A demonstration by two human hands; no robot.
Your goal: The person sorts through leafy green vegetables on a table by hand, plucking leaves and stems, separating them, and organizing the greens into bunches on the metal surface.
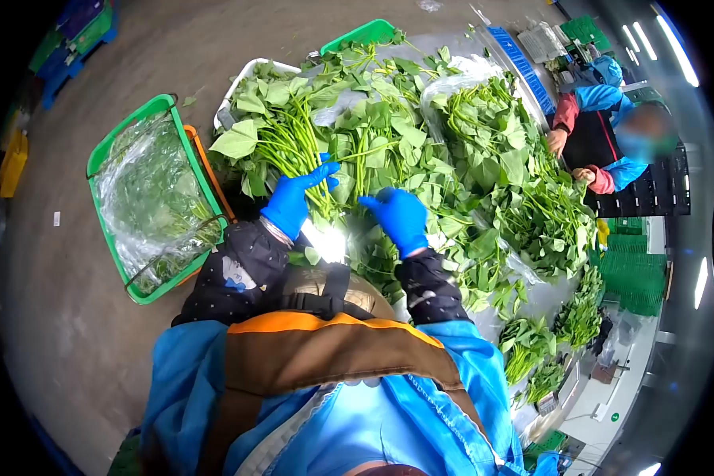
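Note:
My left hand [293, 202], in a blue glove, is closed round the lower stems of a bunch of leafy greens [287, 147]. The bunch's long green stems fan upward, with broad leaves at the far end. To its right, my blue-gloved right hand [402, 220] is over the heap of greens [408, 135]. The thumb points left towards some upright stems, apart from the curled fingers, and I see nothing held in it. Part of its fingers is hidden from view.
A green crate [94, 170] lined with clear plastic holds greens at the left, by an orange crate [201, 155]. A white container [228, 99] and a green one [373, 32] edge the table. Across it, a co-worker's hands [558, 143] touch the heap. Tied bunches [527, 345] lie at lower right.

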